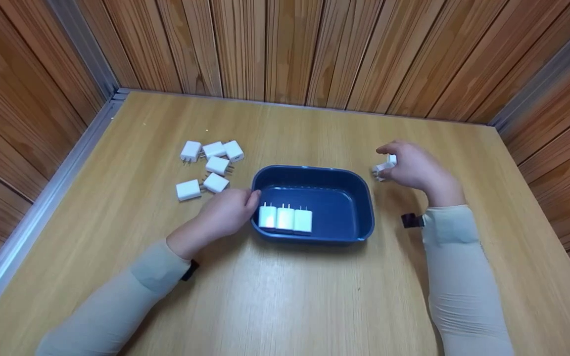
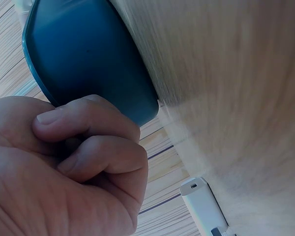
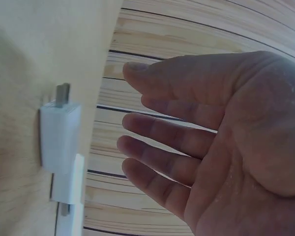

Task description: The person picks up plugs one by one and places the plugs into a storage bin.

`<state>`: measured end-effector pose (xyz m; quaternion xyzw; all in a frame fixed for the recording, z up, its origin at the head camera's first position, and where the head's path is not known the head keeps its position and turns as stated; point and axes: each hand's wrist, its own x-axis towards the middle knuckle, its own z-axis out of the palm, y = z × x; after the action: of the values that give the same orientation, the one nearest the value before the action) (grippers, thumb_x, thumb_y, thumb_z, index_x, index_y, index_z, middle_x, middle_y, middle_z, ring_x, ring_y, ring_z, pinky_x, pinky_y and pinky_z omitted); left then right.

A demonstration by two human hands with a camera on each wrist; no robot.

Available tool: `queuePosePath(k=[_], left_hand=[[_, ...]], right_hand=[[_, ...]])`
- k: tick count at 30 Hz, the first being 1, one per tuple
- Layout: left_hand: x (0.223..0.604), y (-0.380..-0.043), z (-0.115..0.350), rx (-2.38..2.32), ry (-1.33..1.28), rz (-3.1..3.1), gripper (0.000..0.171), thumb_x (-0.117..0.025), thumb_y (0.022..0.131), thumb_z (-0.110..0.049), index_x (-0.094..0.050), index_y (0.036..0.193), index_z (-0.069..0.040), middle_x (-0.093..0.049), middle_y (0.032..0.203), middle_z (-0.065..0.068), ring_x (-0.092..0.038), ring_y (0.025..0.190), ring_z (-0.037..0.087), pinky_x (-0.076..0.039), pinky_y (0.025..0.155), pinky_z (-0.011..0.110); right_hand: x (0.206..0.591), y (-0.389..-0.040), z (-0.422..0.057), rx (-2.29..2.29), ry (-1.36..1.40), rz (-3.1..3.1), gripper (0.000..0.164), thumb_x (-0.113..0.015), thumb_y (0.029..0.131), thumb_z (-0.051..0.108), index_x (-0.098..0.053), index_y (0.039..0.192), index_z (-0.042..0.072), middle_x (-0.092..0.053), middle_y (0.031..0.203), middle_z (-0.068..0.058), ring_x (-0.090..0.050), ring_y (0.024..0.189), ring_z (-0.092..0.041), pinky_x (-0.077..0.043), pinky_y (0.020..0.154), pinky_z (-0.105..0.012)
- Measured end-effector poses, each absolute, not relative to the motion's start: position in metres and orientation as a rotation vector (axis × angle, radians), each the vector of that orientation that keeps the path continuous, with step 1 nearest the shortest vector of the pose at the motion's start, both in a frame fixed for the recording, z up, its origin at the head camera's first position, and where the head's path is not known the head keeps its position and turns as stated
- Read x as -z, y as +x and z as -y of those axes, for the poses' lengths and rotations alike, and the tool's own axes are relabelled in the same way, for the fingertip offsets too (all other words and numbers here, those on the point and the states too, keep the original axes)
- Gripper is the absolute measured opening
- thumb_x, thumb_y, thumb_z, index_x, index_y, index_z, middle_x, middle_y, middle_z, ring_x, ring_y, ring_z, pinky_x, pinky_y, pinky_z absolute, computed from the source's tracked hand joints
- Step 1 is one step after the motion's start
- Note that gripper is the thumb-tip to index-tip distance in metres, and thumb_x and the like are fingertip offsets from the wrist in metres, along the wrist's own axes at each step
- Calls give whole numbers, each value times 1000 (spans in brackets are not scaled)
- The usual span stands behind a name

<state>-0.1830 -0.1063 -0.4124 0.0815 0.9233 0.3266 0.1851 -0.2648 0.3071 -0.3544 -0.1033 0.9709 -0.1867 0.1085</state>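
A dark blue plastic tray (image 1: 337,207) sits mid-table, with three white plug chargers (image 1: 285,219) lined up in its near left part, prongs pointing away. My left hand (image 1: 228,210) grips the tray's left edge, thumb at the rim; in the left wrist view its fingers (image 2: 96,118) are curled beside the tray wall (image 2: 88,54). To the right of the tray, my right hand (image 1: 416,168) hovers over white chargers (image 1: 382,169), partly hiding them. In the right wrist view its fingers (image 3: 162,132) are spread and relaxed, apart from the nearest charger (image 3: 60,135).
Left of the tray, several white chargers (image 1: 218,165) lie loosely grouped on the wooden table (image 1: 285,301). One charger (image 2: 202,204) lies near the left hand in its wrist view. Wood-plank walls (image 1: 292,54) stand at the back and sides.
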Motion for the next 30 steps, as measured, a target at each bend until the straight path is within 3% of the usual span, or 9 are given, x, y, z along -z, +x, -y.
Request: queuePosePath(k=[13,21,30], left_hand=[[412,-183,107,-928,229,-2581,48,-42,121,-46,-75,115,-12,-65,80,9,-65,72,27,-50,68,37],[411,-183,107,-928,231,-2590,47,-42,121,-46,-75,109,-13,-65,79,8,-65,71,27,-50,67,37],[414,-185,106,-907,249,-2611,48,-42,121,-44,-75,119,-10,-63,80,7,-63,71,26,-49,67,37]], right_hand=[[373,-275,-314,554,-226,-2819,55,-76,101,8,-60,154,1,-53,158,-29,-56,134,-50,-45,114,-71],[380,-278,-317,533,-267,-2827,51,-70,101,1,-63,151,-1,-55,157,-30,-53,140,-52,-40,118,-72],[386,-279,-318,530,-272,-2807,50,-65,99,-4,-65,149,0,-57,155,-27,-52,143,-51,-38,120,-72]])
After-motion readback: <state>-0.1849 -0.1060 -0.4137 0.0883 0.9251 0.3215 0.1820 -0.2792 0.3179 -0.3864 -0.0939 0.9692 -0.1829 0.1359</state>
